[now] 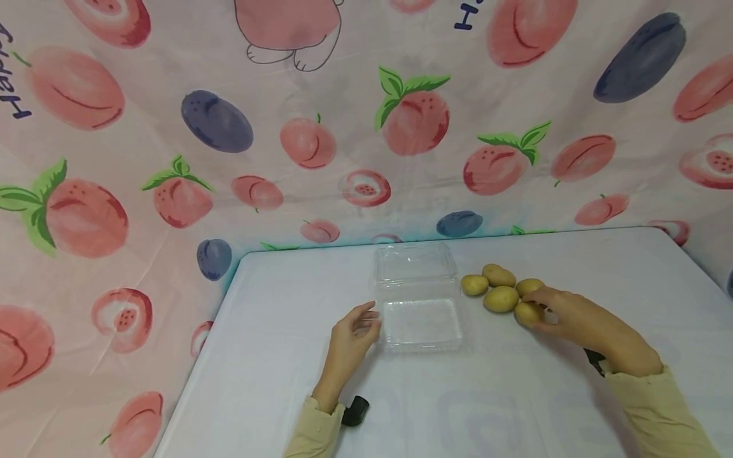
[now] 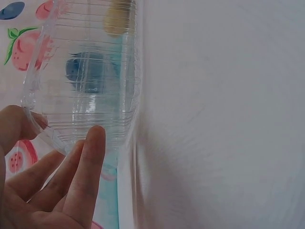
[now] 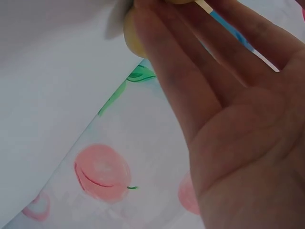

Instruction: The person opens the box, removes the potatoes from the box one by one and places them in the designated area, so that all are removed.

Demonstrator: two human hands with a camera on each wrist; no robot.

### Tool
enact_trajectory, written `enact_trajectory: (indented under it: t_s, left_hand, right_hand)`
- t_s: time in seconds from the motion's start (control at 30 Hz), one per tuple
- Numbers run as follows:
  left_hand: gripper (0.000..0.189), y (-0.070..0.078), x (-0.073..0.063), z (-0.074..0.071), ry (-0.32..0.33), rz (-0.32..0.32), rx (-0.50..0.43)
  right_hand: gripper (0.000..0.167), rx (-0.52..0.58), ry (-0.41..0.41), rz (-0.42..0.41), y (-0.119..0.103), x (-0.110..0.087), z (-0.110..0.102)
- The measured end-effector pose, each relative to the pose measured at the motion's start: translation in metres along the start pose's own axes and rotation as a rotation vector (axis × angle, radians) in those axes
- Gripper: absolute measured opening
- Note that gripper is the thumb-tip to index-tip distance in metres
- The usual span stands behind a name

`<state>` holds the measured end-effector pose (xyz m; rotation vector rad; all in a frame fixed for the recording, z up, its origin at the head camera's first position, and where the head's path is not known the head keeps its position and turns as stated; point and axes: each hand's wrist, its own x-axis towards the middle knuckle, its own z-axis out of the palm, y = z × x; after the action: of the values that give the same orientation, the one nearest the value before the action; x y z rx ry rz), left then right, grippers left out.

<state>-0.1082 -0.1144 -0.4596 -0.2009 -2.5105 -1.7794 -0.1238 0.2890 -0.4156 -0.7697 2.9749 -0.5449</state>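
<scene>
Several small yellow potatoes (image 1: 500, 299) lie in a cluster on the white table. My right hand (image 1: 564, 316) pinches the nearest right one, a potato (image 1: 527, 313), between thumb and fingers. In the right wrist view only part of that yellow potato (image 3: 133, 36) shows past the fingers. A clear plastic clamshell box (image 1: 422, 324) stands left of the cluster, its lid (image 1: 415, 264) folded back away from me. My left hand (image 1: 354, 334) is at the box's left side. In the left wrist view its fairly straight fingers (image 2: 86, 176) rest at the corner of the clear wall.
The white table (image 1: 275, 305) meets a cloth backdrop (image 1: 326, 89) printed with peaches and dark blue fruits along its far edge. Both forearms wear beige sleeves (image 1: 658, 407), and a black wrist device (image 1: 356, 411) sits beside the left cuff.
</scene>
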Motion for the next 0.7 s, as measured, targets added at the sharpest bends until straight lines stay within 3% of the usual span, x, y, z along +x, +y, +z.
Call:
enact_trajectory:
  t_s: [0.7]
  left_hand:
    - [0.039, -0.0016, 0.0012, 0.0003, 0.008, -0.020, 0.008]
  right_hand:
    - [0.036, -0.029, 0.044, 0.005, -0.0061, 0.0013, -0.0045]
